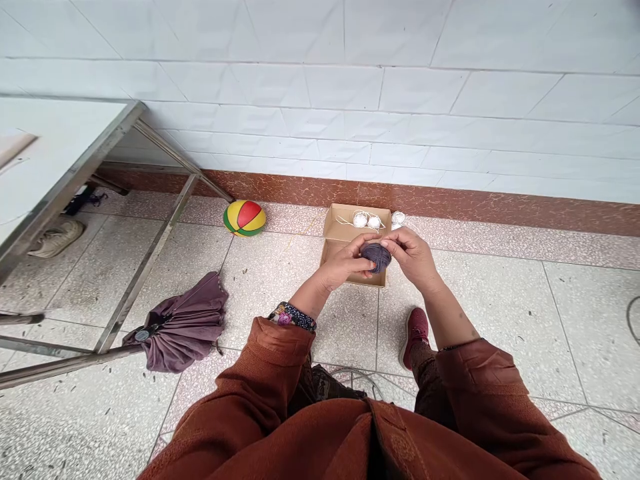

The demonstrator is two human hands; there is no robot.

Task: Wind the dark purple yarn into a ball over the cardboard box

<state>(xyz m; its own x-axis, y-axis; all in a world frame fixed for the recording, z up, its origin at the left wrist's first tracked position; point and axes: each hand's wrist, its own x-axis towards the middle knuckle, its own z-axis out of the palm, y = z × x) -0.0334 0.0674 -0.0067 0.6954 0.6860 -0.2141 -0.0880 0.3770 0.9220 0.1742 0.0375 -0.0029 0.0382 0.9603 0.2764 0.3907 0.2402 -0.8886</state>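
A dark purple-grey ball of yarn (376, 258) is gripped between the thumb and fingers of my left hand (346, 262). At the ball's upper right edge, my right hand (409, 257) has its thumb and fingertips pinched on the yarn; the strand itself is too fine to make out. Below and behind both hands lies an open cardboard box (330, 267) on the floor, partly hidden by them. Two white yarn balls (360, 219) with a loose strand rest in its lid part. Just right of the lid is more white yarn (398, 218), partly covered by my right hand.
A yellow, red and green ball (245, 218) sits by the wall at the left. Nearer to me, a folded purple umbrella (187, 327) lies against the metal frame of a white-topped table (60, 133). A shoe (57, 238) is under that table. My red shoe (416, 333) stands near the box.
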